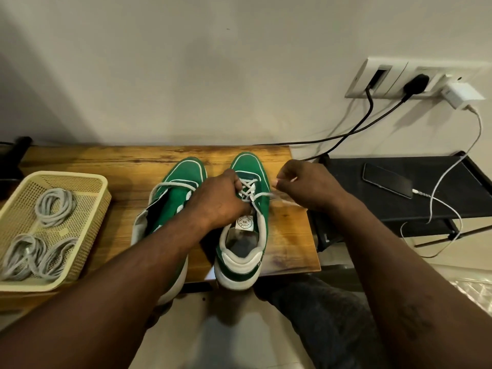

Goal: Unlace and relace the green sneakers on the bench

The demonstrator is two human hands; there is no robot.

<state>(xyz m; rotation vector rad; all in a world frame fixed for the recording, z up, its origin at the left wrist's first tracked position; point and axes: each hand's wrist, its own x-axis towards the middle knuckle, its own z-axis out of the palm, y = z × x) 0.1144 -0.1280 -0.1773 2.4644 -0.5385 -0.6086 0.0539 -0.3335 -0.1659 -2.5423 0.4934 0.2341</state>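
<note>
Two green sneakers with white soles stand side by side on the wooden bench (80, 158), toes toward the wall. The left sneaker (183, 177) has a loose white lace draped across its open tongue. The right sneaker (246, 166) is partly laced with a white lace (249, 186) criss-crossed near the toe. My left hand (221, 201) grips the right sneaker's tongue and lacing area from the left. My right hand (300, 185) is just right of that shoe and pinches a lace end, pulled out sideways and blurred.
A yellow perforated basket (87, 182) with several coiled grey laces (54, 206) sits at the bench's left end. A black low shelf (399, 206) to the right carries a phone (386, 179) on a white charging cable. Wall sockets (415, 78) with plugs and cables hang above it.
</note>
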